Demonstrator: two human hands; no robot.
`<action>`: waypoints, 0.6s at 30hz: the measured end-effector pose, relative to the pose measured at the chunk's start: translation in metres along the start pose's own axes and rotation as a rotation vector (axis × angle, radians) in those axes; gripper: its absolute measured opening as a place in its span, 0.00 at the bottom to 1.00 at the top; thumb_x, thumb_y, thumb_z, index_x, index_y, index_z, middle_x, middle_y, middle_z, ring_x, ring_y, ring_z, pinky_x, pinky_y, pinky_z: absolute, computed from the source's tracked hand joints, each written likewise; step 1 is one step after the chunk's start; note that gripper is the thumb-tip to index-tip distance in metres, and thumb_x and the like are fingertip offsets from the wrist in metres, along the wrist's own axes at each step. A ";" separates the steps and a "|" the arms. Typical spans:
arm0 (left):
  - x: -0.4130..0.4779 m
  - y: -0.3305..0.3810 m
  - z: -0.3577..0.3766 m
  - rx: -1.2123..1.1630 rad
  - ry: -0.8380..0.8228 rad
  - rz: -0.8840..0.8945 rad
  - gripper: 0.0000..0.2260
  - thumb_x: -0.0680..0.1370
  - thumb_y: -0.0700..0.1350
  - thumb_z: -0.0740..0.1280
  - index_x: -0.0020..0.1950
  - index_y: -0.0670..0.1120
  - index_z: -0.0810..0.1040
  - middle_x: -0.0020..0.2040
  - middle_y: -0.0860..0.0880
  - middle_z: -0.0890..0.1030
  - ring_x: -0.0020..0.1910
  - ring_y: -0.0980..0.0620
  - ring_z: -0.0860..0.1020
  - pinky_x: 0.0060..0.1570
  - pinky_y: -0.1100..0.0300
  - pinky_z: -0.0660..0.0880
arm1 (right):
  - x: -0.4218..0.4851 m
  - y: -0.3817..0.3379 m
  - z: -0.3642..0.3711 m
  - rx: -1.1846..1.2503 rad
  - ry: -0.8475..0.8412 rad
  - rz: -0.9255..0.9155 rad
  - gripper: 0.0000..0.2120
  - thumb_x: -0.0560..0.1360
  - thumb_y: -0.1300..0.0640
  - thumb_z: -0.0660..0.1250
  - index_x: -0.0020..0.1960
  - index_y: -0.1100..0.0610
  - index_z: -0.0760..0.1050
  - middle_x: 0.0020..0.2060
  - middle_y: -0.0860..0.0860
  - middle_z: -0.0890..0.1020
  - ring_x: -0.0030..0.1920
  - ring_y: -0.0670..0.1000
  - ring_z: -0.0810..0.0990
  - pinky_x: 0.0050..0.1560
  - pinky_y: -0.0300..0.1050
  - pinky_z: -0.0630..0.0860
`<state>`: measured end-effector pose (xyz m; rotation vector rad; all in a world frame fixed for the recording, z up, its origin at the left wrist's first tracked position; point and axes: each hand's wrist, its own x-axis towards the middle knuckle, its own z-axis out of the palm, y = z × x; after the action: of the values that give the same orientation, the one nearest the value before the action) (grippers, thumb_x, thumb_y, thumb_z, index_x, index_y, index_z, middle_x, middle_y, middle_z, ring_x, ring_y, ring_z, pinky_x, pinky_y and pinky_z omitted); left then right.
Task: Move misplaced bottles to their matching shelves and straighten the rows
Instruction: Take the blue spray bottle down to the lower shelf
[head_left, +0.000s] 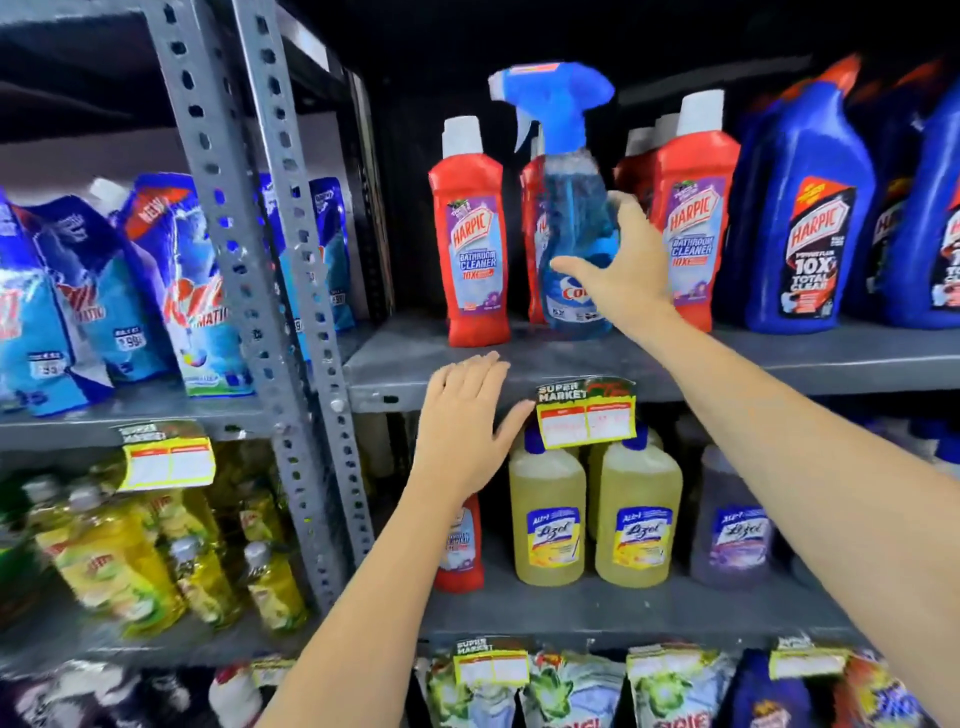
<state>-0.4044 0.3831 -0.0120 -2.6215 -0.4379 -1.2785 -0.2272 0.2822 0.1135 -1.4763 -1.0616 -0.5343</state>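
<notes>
A blue spray bottle (574, 218) stands on the upper shelf (779, 364) among red Harpic bathroom cleaner bottles (475, 234). My right hand (623, 265) wraps it, thumb across its front and fingers at its right side. My left hand (467, 426) lies flat and open against the front edge of that shelf, holding nothing. Below it, one red Harpic bottle (460, 545) stands on the lower shelf to the left of the yellow Lizol bottles (550, 514), its top hidden by my left hand.
Blue Harpic bottles (800, 208) fill the upper shelf's right end. A purple Lizol bottle (732, 525) stands right of the yellow ones. A perforated grey upright (291, 312) divides off the left rack with detergent pouches (192, 280) and yellow dish liquid (119, 556). Price tags (587, 415) hang from the shelf edges.
</notes>
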 end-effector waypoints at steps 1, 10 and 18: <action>-0.010 -0.001 -0.002 -0.019 0.009 0.020 0.24 0.81 0.56 0.57 0.70 0.41 0.72 0.72 0.42 0.71 0.71 0.43 0.67 0.71 0.49 0.58 | -0.006 -0.007 -0.007 0.014 0.041 -0.028 0.35 0.66 0.51 0.78 0.67 0.61 0.69 0.60 0.49 0.78 0.59 0.48 0.76 0.63 0.38 0.71; -0.196 -0.028 0.057 -0.204 -0.382 -0.178 0.26 0.83 0.59 0.50 0.77 0.45 0.63 0.79 0.50 0.56 0.77 0.50 0.57 0.74 0.51 0.50 | -0.118 -0.058 -0.084 0.405 0.014 0.071 0.25 0.64 0.58 0.79 0.55 0.48 0.72 0.51 0.45 0.84 0.55 0.47 0.83 0.57 0.44 0.78; -0.266 -0.048 0.112 -0.029 -0.832 -0.113 0.40 0.72 0.74 0.34 0.79 0.55 0.47 0.75 0.51 0.38 0.76 0.52 0.42 0.71 0.54 0.42 | -0.274 0.042 -0.020 0.180 -0.401 0.523 0.29 0.62 0.66 0.81 0.53 0.43 0.74 0.48 0.43 0.84 0.48 0.39 0.83 0.54 0.44 0.79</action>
<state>-0.4936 0.4135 -0.2887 -3.0800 -0.6819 -0.1396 -0.3192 0.1830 -0.1291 -1.6537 -0.9399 0.2313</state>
